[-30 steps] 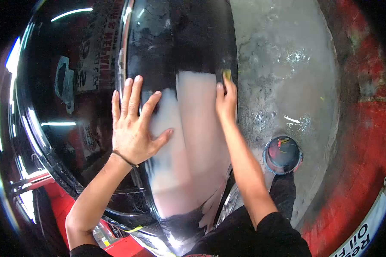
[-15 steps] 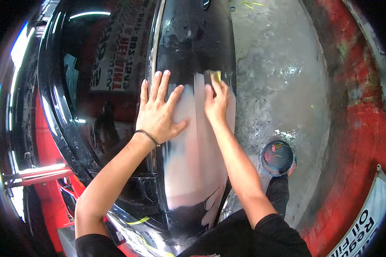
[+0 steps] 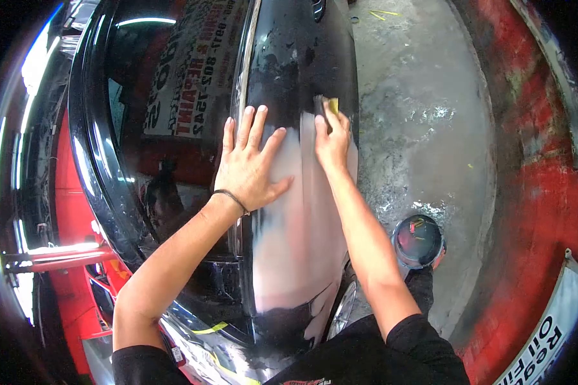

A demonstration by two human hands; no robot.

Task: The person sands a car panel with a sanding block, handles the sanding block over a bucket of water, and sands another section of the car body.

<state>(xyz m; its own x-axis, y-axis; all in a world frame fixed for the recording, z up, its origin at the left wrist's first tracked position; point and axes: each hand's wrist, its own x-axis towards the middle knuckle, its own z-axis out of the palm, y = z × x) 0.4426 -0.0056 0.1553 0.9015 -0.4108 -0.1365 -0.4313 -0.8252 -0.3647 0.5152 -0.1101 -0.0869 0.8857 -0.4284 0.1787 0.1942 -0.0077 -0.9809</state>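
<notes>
A black car's side panel (image 3: 295, 237) lies below me, with a dull pale sanded patch over its middle and wet black paint beyond. My left hand (image 3: 250, 167) rests flat with fingers spread, partly on the pale patch and partly over the window edge. Gripped by the fingertips of my right hand (image 3: 333, 146) is a small sanding block (image 3: 334, 104), dark with a yellow part. It presses against the panel where the pale patch meets the black paint. My fingers hide most of the block.
The car's dark window (image 3: 173, 154) reflects sign lettering at left. On the wet concrete floor (image 3: 424, 141) to the right stands a bucket (image 3: 419, 240) of dark liquid with small coloured scraps. A red wall (image 3: 539, 160) and a printed banner (image 3: 552, 321) border the right side.
My right hand has slid the sanding block a little forward along the panel. My left hand keeps its place on the car, while the whole view has shifted slightly.
</notes>
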